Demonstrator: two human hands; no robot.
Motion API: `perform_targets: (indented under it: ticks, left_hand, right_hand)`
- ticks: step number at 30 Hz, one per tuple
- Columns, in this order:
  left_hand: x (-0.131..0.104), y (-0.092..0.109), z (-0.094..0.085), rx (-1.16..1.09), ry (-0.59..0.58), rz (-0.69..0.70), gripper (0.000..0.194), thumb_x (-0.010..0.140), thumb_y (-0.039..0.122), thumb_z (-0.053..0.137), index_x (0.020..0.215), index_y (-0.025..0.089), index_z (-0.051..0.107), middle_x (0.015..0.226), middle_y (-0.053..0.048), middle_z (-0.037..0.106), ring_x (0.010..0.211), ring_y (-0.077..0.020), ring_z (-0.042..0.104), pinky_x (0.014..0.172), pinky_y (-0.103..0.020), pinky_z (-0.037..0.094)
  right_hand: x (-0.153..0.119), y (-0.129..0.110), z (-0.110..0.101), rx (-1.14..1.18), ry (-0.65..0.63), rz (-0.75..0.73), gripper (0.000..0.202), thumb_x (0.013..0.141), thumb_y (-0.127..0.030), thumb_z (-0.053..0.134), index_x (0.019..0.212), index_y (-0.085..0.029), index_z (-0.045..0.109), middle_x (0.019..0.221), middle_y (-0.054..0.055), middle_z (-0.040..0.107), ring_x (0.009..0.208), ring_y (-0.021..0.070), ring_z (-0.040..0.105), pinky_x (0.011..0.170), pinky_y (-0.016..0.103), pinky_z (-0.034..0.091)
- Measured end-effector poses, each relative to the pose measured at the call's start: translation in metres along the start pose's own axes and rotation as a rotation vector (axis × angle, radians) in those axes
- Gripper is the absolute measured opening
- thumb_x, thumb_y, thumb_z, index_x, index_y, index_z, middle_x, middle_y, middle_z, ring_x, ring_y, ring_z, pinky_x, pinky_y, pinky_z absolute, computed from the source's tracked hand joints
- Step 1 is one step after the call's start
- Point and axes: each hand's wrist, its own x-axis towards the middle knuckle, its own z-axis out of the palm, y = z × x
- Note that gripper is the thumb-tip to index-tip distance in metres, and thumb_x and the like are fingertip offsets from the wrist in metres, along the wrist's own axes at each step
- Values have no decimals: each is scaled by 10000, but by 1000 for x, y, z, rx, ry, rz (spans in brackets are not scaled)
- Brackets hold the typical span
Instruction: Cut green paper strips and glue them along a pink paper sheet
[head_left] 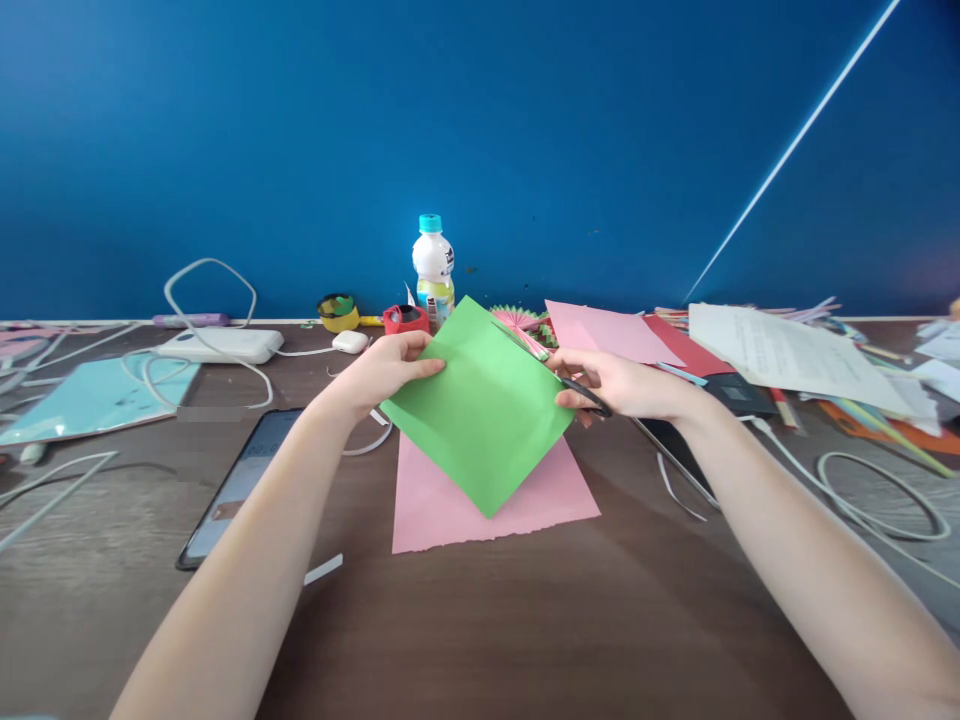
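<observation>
A green sheet of paper [484, 420] is held up, turned with one corner pointing down. My left hand [394, 372] pinches its left corner between thumb and fingers. At its upper right edge my right hand [592, 382] is closed around the black handles of a pair of scissors [596, 398]. The scissor blades lie along that edge, pointing up and left; whether they are apart is hard to make out. Beneath the green sheet a pink sheet of paper [442, 515] with a ragged front edge lies on the table.
Behind stand a bottle [433, 265] and a red tape roll [406, 319]. A phone [247, 470] lies left, near a white power strip [221, 345] and cables. Pink paper [607, 332], a printed sheet [787, 350] and paper scraps cover the right side. A folded paper fan [521, 320] sits behind.
</observation>
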Motion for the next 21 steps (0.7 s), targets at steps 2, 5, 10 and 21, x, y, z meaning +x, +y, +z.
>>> perform_targets:
  ticks: [2, 5, 10, 21]
  left_hand:
    - [0, 0, 0, 5, -1, -1, 313, 605, 390, 742, 798, 194, 592, 824, -18, 686, 786, -209, 645, 731, -333, 513]
    - [-1, 1, 1, 5, -1, -9, 331, 603, 403, 740, 816, 195, 594, 851, -22, 690, 808, -218, 645, 731, -334, 515]
    - [-3, 4, 2, 33, 24, -21, 327, 641, 444, 702, 833, 200, 599, 884, -19, 693, 833, -220, 643, 749, -326, 508]
    - [-2, 2, -4, 113, 41, -5, 290, 658, 422, 687, 850, 211, 636, 844, -12, 696, 815, -217, 647, 757, -335, 511]
  right_hand:
    - [0, 1, 0, -2, 1, -2, 376, 756, -475, 615, 1006, -220, 498, 684, -34, 513, 549, 107, 531, 514, 245, 388]
    - [0, 0, 0, 0, -2, 0, 385, 756, -492, 610, 993, -214, 488, 685, -34, 501, 546, 105, 536, 505, 241, 386]
    - [-1, -4, 1, 46, -18, 36, 382, 765, -496, 599, 984, -215, 462, 759, -16, 531, 546, 91, 548, 500, 237, 389]
    - [-4, -12, 0, 78, -98, 19, 406, 794, -522, 554, 989, -178, 463, 753, 10, 538, 595, 107, 567, 488, 231, 399]
